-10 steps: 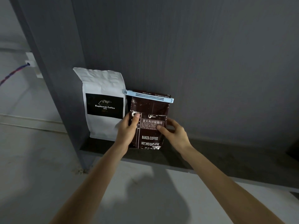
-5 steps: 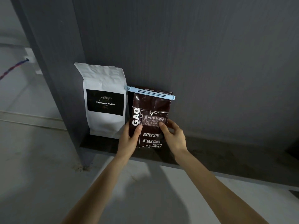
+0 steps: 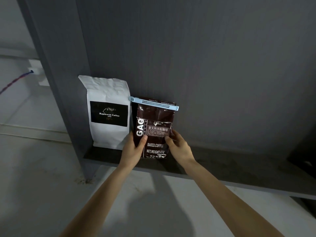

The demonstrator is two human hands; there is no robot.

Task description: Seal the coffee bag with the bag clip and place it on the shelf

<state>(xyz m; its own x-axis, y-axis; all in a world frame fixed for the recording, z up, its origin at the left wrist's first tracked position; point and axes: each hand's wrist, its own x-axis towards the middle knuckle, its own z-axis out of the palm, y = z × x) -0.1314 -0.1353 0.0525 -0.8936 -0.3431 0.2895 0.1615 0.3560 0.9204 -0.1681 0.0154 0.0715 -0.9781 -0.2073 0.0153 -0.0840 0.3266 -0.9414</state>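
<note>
While both hands, left hand [image 3: 135,147] and right hand [image 3: 179,147], grip it, the clipped coffee bag [image 3: 154,132] stands on the shelf [image 3: 239,170].

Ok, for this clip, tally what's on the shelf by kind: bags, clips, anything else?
Coffee bags: 2, the white bag and the brown bag, standing side by side on the shelf.
Bag clips: 1, the light blue clip across the brown bag's top.
Other items: 0 visible.
Total: 3.
The left hand and right hand grip the brown bag.
</note>
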